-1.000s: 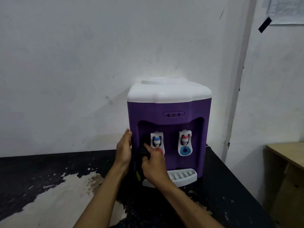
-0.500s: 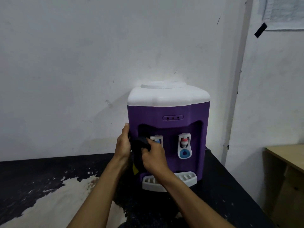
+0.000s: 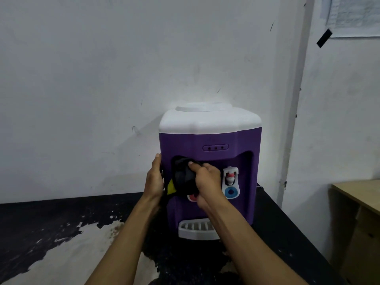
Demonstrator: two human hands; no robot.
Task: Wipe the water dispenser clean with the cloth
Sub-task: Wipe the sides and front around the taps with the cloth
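The step in hand looked like the wiping of the tap recess. The right hand (image 3: pixel 207 183) was curled tight round a bunched dark cloth (image 3: pixel 183 177) with a yellow patch at its lower edge, and pushed it into the upper corner of the recess on the front of the purple water dispenser (image 3: pixel 207 140). The dispenser stood on a black counter (image 3: pixel 51 219) against the wall. Just outside that grip, the left hand (image 3: pixel 153 178) lay with straight fingers against the dispenser's side wall, holding nothing and seemingly bracing the body. A dark edge showed between palm and wall, and whether it was cloth could not be told. One tap was hidden behind the gripping hand, with only its red disc (image 3: pixel 192 197) showing below the knuckles. Just beside the hand, on the side away from the bracing hand, stood the other tap (image 3: pixel 230 175), touched by neither hand, with a blue disc (image 3: pixel 230 192) under it. Above the grip were the indicator panel (image 3: pixel 215 147) and the white top (image 3: pixel 209 122). Below the wrist was the drip tray (image 3: pixel 195 229). Much probably remained to be done. The next move likely called for dragging the cloth across the recess and round the tap bodies while the other hand kept the unit from sliding, with care not to press a lever. No brand or label could be read on the dispenser, and the panel showed only three dots. A sheet of paper (image 3: pixel 353 15) held by black tape (image 3: pixel 324 38), high on the wall and well away from both hands, carried print too small to read.
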